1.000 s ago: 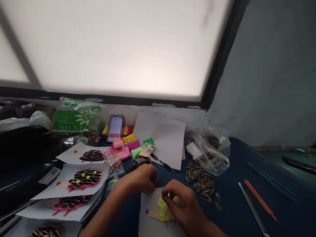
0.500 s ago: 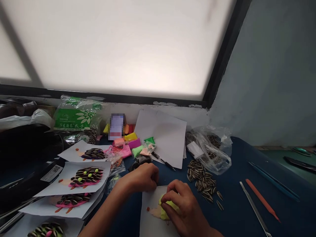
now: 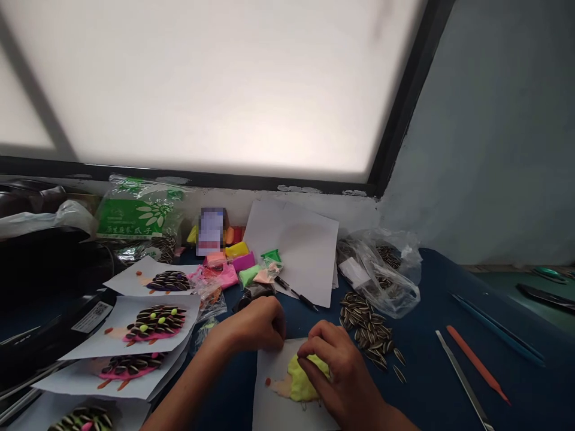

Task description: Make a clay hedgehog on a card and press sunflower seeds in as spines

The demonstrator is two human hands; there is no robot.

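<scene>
A white sheet [image 3: 269, 413] lies before me with a hedgehog shape in modelling clay. Its body is yellow clay [image 3: 300, 383], its snout pale peach clay [image 3: 281, 388], its nose a small red-brown ball [image 3: 268, 382]. Pencilled legs show under the body. My right hand [image 3: 339, 365] is closed over the body, thumb and forefinger pinching at the clay's upper edge; its other fingers hide the right side. My left hand [image 3: 265, 326] is curled at the sheet's top edge, its fingertips mostly hidden, so what it holds cannot be seen.
Sunflower seeds [image 3: 366, 329] are heaped right of the sheet, before a clear seed bag [image 3: 381, 275]. A silver tool [image 3: 462, 377], an orange tool [image 3: 476, 364] and blue tweezers [image 3: 498, 329] lie right. Finished hedgehog pictures [image 3: 130, 353] overlap left. Clay packets [image 3: 242, 260] and a pen [image 3: 296, 293] lie behind.
My right thumb and forefinger have drawn closer together and up to the clay's upper edge, showing more of the yellow body. My left hand stays at the sheet's top edge.
</scene>
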